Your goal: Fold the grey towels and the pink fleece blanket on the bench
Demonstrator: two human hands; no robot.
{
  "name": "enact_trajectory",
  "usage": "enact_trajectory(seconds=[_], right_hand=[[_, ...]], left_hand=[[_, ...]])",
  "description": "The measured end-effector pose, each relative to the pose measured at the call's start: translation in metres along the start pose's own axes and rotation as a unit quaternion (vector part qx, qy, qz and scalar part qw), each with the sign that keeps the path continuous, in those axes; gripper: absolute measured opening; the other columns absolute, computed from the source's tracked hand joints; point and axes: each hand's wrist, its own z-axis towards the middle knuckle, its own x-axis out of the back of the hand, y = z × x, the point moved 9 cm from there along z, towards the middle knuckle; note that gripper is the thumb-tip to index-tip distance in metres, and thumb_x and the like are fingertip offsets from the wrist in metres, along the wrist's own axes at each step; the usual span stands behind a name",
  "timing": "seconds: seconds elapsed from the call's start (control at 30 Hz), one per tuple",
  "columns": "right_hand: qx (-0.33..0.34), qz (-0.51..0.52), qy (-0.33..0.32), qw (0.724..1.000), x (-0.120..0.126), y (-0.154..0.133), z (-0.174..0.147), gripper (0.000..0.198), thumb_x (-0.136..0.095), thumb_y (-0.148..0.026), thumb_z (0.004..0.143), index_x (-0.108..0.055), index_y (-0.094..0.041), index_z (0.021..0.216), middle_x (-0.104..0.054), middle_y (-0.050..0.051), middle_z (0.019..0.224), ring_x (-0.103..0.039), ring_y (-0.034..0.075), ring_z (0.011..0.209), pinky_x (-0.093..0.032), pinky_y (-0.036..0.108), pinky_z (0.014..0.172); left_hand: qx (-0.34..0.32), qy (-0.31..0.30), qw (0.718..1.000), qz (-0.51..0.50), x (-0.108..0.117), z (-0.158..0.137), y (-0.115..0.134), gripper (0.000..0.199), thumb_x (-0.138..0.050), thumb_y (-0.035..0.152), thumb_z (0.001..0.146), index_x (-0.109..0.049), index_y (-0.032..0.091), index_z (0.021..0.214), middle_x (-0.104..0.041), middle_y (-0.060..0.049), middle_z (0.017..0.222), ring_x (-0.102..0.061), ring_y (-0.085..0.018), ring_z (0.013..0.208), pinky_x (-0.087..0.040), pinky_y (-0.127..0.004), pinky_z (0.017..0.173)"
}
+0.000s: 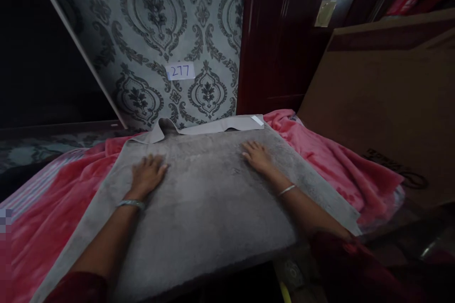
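A grey plush cloth (199,199) lies spread over the surface in front of me, and its far edge is folded over, showing a paler underside (213,126). On the cloth's left part my left hand (146,176) rests palm down with the fingers spread. My right hand (259,157) lies flat on the right part, fingers apart, pointing toward the far left. Neither hand grips anything. A small white label (257,121) shows at the right end of the folded edge.
A pink blanket (327,165) sticks out from under the cloth on both sides. A large cardboard box (384,113) stands at the right. Behind are patterned wallpaper (152,19) with a paper marked 277 (180,71), a dark red door (277,33) and, left, a dark screen (46,57).
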Motion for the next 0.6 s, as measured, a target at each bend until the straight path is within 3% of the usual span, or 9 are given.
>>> enact_trajectory(seconds=[0.1,0.2,0.33,0.5,0.6], right_hand=[[0.064,0.007,-0.039,0.997,-0.009,-0.041,0.023,0.059,-0.03,-0.044,0.106,-0.032,-0.027,0.162,-0.024,0.008,0.17,-0.023,0.032,0.155,-0.023,0.058,0.122],[0.117,0.016,-0.097,0.988,-0.024,-0.045,0.036,0.059,-0.029,-0.046,0.106,-0.032,-0.027,0.162,-0.023,0.007,0.17,-0.022,0.029,0.156,-0.022,0.056,0.123],[0.119,0.013,-0.099,0.988,-0.031,0.006,0.05,0.06,-0.03,-0.049,0.106,-0.034,-0.029,0.162,-0.026,0.006,0.169,-0.024,0.029,0.155,-0.022,0.057,0.123],[0.017,0.01,0.004,1.0,-0.042,0.097,0.044,0.059,-0.024,-0.048,0.106,-0.04,-0.027,0.159,-0.035,0.007,0.165,-0.032,0.03,0.152,-0.03,0.058,0.12],[0.022,0.009,0.047,0.999,-0.055,0.117,0.027,0.058,-0.027,-0.051,0.105,-0.045,-0.03,0.156,-0.04,0.005,0.163,-0.035,0.03,0.151,-0.033,0.058,0.119]], left_hand=[[-0.036,-0.074,0.996,-0.016,-0.026,0.016,0.038,0.055,-0.037,0.045,0.102,-0.049,0.027,0.153,-0.043,-0.011,0.162,-0.033,-0.034,0.152,-0.023,-0.06,0.123],[-0.045,-0.08,0.996,-0.019,-0.037,0.018,0.05,0.057,-0.036,0.043,0.102,-0.045,0.026,0.156,-0.041,-0.01,0.163,-0.029,-0.033,0.154,-0.02,-0.058,0.124],[-0.044,-0.061,0.997,-0.022,-0.04,0.013,0.035,0.061,-0.034,0.045,0.101,-0.04,0.024,0.158,-0.037,-0.01,0.165,-0.029,-0.035,0.154,-0.025,-0.061,0.121],[-0.009,-0.056,0.998,-0.015,-0.048,0.009,0.006,0.065,-0.035,0.048,0.099,-0.043,0.021,0.157,-0.036,-0.01,0.164,-0.03,-0.036,0.153,-0.027,-0.064,0.119],[0.016,-0.046,0.999,-0.007,-0.053,0.005,-0.003,0.066,-0.037,0.05,0.097,-0.044,0.02,0.156,-0.038,-0.01,0.163,-0.031,-0.037,0.153,-0.028,-0.064,0.119]])
